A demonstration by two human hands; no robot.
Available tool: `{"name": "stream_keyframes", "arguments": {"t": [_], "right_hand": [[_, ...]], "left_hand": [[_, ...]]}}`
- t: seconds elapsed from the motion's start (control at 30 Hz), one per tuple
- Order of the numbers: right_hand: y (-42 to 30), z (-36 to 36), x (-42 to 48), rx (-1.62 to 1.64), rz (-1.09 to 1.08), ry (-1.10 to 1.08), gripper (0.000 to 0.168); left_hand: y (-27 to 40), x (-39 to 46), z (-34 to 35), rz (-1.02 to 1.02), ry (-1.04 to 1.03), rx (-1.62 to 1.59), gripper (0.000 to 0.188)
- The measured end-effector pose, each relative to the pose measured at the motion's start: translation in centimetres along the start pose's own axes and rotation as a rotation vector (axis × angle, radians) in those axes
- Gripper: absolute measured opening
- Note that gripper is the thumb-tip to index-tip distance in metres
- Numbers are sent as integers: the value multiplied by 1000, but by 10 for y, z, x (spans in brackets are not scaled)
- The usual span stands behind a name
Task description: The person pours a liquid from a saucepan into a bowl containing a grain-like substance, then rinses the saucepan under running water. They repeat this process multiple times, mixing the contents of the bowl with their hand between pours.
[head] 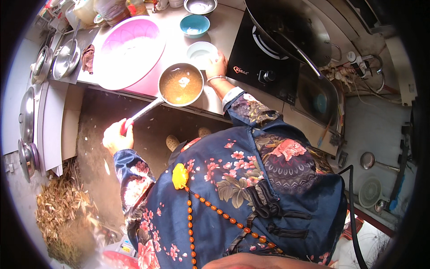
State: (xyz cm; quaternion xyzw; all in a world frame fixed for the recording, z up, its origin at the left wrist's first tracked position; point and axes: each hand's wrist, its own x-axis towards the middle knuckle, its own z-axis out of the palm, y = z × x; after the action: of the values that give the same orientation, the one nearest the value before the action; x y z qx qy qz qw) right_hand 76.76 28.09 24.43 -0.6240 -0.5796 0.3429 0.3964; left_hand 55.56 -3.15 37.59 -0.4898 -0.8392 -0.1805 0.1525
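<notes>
My left hand [118, 136] is closed around the end of a long handle. It belongs to a round saucepan [181, 84], which holds brownish, bubbly liquid and is level over the counter's front edge. A small pale bowl [201, 55] stands just behind the pan. My right hand [217, 64] grips that bowl's right rim, fingers on its side. Glare hides much of the bowl's inside. Farther back are a teal bowl [195, 26] and a metal bowl [200, 6]. A large pink basin [156, 43] lies left of the pan, its contents washed out by bright light.
Right of my hand is a black gas hob [255, 64] with a large wok [299, 23] and a metal utensil. Beyond it lies a sink [317, 97]. Metal pans [67, 60] and a brown cloth [88, 59] are at left. Dry husks [63, 201] are heaped on the floor.
</notes>
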Motion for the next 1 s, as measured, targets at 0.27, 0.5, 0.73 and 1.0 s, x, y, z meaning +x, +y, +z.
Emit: {"name": "stream_keyframes", "arguments": {"t": [0.27,0.5,0.73,1.0], "right_hand": [[-7,-12,-35,21,260,-95,64],[20,20,-5,626,793,-60,45],[23,19,27,774,805,-300,41],[-35,-6,18,581,231,-512,27]], "left_hand": [[1,-2,-2,-19,-23,6,24],[2,0,-3,-39,-14,-24,25],[6,4,-4,-12,-59,3,27],[-2,-2,-1,-26,-17,22,23]]}}
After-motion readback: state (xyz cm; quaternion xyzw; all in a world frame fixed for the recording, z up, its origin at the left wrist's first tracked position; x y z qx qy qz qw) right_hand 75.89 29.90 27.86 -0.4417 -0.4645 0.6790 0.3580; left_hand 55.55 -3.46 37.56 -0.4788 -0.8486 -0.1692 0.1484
